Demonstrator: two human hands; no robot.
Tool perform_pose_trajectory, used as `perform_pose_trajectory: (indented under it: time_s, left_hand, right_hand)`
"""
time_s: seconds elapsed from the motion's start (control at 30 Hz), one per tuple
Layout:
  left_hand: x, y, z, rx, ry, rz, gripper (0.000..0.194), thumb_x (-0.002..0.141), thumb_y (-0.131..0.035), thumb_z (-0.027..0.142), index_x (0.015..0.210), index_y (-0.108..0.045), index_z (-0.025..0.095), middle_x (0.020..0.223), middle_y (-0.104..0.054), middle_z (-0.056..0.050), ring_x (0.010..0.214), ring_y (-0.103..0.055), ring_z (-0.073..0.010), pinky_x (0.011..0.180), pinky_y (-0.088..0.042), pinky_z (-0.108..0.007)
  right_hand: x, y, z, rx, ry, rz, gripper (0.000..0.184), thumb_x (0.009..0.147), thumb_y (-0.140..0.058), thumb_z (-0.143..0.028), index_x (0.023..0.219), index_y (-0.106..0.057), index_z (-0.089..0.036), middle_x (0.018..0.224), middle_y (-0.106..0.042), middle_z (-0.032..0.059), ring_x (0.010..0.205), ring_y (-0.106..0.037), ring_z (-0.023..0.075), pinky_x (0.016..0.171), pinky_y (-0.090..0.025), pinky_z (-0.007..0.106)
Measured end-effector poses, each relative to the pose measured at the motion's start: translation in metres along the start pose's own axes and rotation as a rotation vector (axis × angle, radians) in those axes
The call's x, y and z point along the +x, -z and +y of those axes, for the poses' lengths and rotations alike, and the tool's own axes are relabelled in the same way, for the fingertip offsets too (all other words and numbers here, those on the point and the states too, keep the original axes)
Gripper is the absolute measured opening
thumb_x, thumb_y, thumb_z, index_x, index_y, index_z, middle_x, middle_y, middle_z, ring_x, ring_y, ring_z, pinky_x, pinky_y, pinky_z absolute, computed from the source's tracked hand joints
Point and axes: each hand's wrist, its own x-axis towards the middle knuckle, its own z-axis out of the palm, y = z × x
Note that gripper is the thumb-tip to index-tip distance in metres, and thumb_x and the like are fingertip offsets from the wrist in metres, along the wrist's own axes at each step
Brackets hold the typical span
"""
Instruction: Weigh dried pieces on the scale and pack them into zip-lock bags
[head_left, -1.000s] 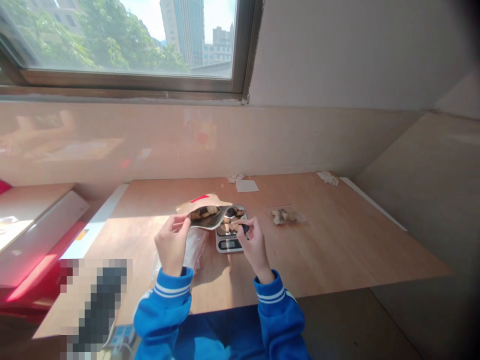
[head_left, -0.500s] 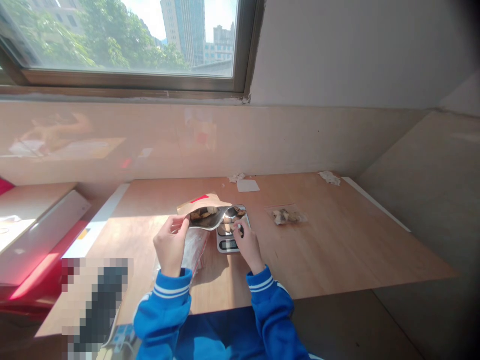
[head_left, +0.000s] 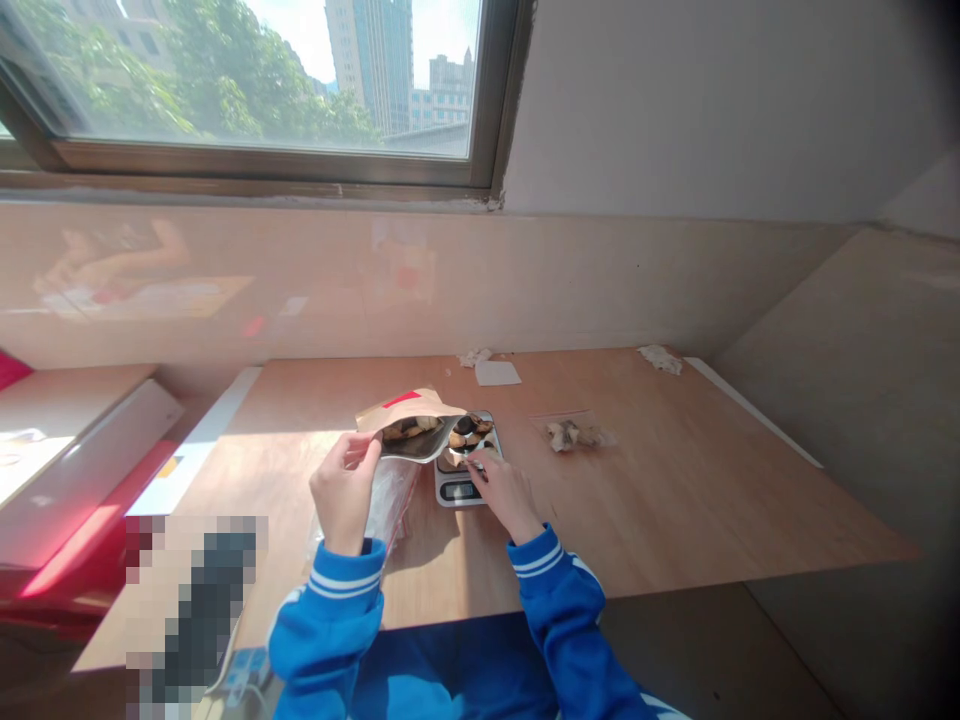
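My left hand (head_left: pixel 346 492) pinches the near edge of a brown kraft-paper pouch (head_left: pixel 409 402) with a silvery lining and a red label. The pouch is tilted, its mouth gaping toward me, and dried brown pieces like dried mushrooms (head_left: pixel 411 430) show inside. Just right of it stands a small white digital kitchen scale (head_left: pixel 442 497), with more dark and tan dried pieces (head_left: pixel 471 428) on its platform. My right hand (head_left: pixel 504 490) is over the scale's right side, thumb and fingertips closed together at the pieces; what they hold, if anything, is hidden.
A clear plastic bag (head_left: pixel 390 495) lies under the pouch and my left wrist. Right of the scale is a clear zip bag of dried pieces (head_left: pixel 574 436). A white card (head_left: pixel 497 373) and crumpled tissue (head_left: pixel 660 359) lie toward the wall. A power strip (head_left: pixel 246 675) sits front left.
My right hand has shifted slightly right and lowered its fingertips at the scale. More dried pieces on the platform are visible. My left hand and the pouch have barely moved.
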Motion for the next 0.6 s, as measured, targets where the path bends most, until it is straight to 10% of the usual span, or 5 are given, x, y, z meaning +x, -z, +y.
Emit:
perform_pose_trajectory:
  time_s: [0.4,0.6]
  left_hand:
    - [0.023,-0.013,0.004,-0.014,0.050,0.053,0.024,0.079,-0.062,0.044,0.085,-0.066,0.021,0.083,-0.072,-0.003,0.080,-0.070,-0.0194,0.072,-0.054,-0.029]
    - [0.031,-0.016,0.001,0.020,0.057,0.006,0.027,0.081,-0.059,0.046,0.090,-0.065,0.022,0.091,-0.072,-0.005,0.086,-0.070,-0.0213,0.074,-0.053,-0.031]
  right_hand:
    - [-0.048,0.041,0.094,-0.106,-0.294,-0.055,0.025,0.094,-0.048,-0.035,0.104,-0.068,-0.025,0.078,-0.074,0.0072,0.071,-0.069,0.0242,0.053,-0.033,0.025]
    - [-0.049,0.039,0.095,0.074,-0.331,0.082,0.030,0.097,-0.035,-0.036,0.109,-0.056,-0.018,0.081,-0.071,0.0110,0.068,-0.068,0.0245,0.054,-0.040,0.028]
